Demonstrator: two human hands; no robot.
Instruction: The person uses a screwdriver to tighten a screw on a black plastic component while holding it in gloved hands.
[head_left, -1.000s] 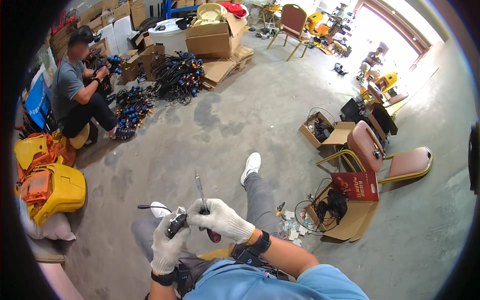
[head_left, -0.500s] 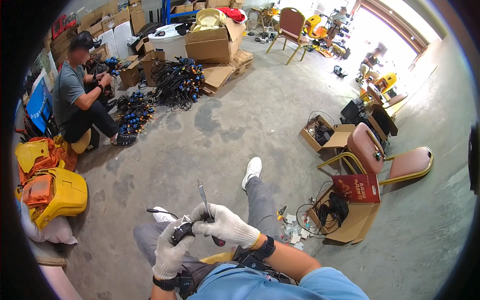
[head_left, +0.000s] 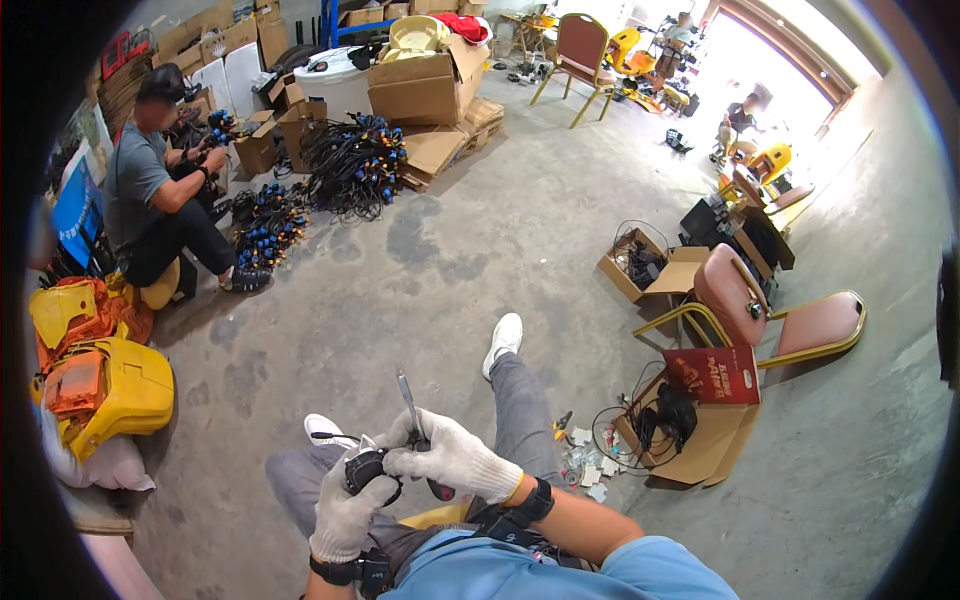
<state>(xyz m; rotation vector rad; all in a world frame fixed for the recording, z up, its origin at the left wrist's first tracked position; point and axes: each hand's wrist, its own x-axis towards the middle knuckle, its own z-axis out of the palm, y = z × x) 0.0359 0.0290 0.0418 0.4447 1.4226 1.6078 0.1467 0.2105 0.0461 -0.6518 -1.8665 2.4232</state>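
White knitted work gloves cover both my hands, which meet in front of my lap. My left hand (head_left: 343,518) is closed around a small rounded black part (head_left: 366,468) with a bit of white at its top. A thin black cable (head_left: 328,436) sticks out to the left beside it. In my right hand (head_left: 452,458) is a screwdriver (head_left: 408,393), its metal shaft pointing up and away and its dark-and-red handle end showing below the palm. The right fingertips also touch the black part's right side. The glove hides most of the handle.
Small scraps (head_left: 590,462) lie on the floor by my right leg, beside an open carton (head_left: 712,440) holding black items. Chairs (head_left: 735,295) stand farther right. Yellow and orange casings (head_left: 125,385) are piled at left. A person (head_left: 165,190) sits near bundled cables (head_left: 355,170).
The black part has turned slightly in my left hand and shows more of its dark face. The screwdriver's shaft tip sits a little lower. The cable end has shifted slightly right and down.
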